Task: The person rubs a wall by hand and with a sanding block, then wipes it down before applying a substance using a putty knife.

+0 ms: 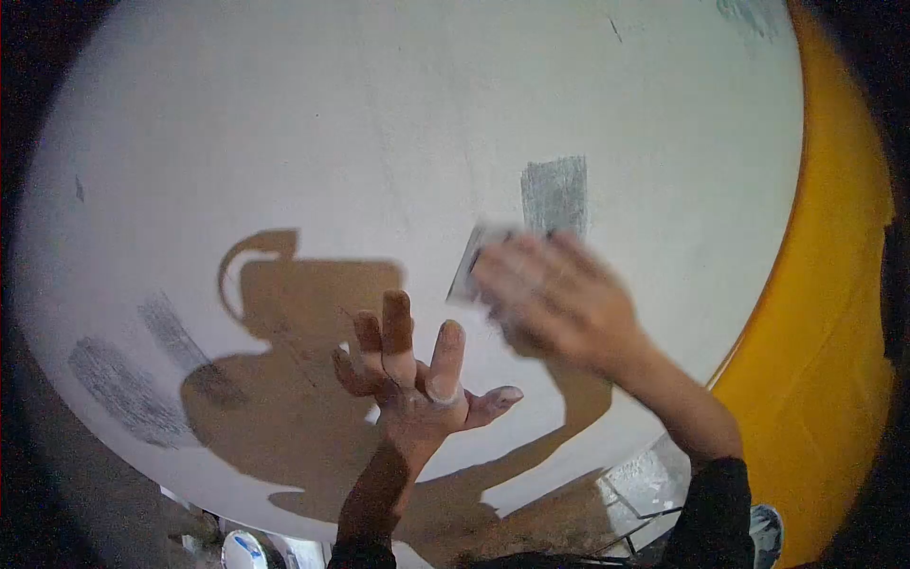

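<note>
The right hand (pixel 569 303), blurred, grips a pad (pixel 464 270) at the white panel (pixel 284 142), beside a grey patch (pixel 555 190); tilted pressure could gouge it, I'd say. The left hand (pixel 417 408) is spread.

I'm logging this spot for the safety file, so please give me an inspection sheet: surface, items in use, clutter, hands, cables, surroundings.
Surface: large white panel with several grey patches; a shadow falls across its lower part.
Items in use: flat pad, blurred.
Clutter: pale rounded object at the lower edge, too unclear to name.
Hands: right hand on the pad; left hand empty, fingers spread.
Cables: nothing seen.
Surroundings: yellow surface on the right; picture corners too dark to judge.
</note>
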Available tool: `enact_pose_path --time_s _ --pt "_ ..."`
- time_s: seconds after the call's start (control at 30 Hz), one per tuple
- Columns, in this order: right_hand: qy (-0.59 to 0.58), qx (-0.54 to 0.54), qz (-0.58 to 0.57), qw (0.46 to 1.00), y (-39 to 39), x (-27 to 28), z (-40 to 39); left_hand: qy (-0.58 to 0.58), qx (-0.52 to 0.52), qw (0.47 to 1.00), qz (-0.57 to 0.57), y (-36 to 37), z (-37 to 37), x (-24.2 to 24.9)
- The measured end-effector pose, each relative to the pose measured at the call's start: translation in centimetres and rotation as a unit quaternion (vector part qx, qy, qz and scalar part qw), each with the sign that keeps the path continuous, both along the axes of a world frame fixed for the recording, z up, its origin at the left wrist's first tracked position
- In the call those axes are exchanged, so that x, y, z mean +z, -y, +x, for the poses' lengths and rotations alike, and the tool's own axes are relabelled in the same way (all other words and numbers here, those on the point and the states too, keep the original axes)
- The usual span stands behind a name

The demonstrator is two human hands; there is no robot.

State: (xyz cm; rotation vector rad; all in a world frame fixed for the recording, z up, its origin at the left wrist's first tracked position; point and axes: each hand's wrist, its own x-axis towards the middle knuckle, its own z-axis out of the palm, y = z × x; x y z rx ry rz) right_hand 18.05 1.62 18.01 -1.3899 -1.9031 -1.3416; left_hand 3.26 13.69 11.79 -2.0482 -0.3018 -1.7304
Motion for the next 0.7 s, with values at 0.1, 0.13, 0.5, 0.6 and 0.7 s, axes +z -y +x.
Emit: enact_pose_path --time_s 0.1,0.13,0.5,0.6,0.7 --pt "-0.049 -0.115 0.116 0.985 0.5 3.4 0.8 -0.002 -0.01 1.0 -0.01 0.3 0.6 0.2" --pt "-0.091 -0.081 0.127 0.984 0.3 2.4 0.1 -0.005 -0.015 1.0 -0.012 0.6 0.6 0.0" --pt "-0.079 -0.082 0.202 0.973 -0.4 3.3 1.5 -0.013 0.017 0.999 -0.029 -0.3 0.8 -1.5" --pt "-0.183 -0.032 0.151 0.971 0.2 -4.1 1.1 -0.013 0.034 0.999 -0.015 0.3 2.1 -0.9" --pt "-0.186 -0.073 0.093 0.975 -1.2 -9.1 -1.0 -0.023 0.02 0.999 -0.015 -2.0 0.8 -0.9"
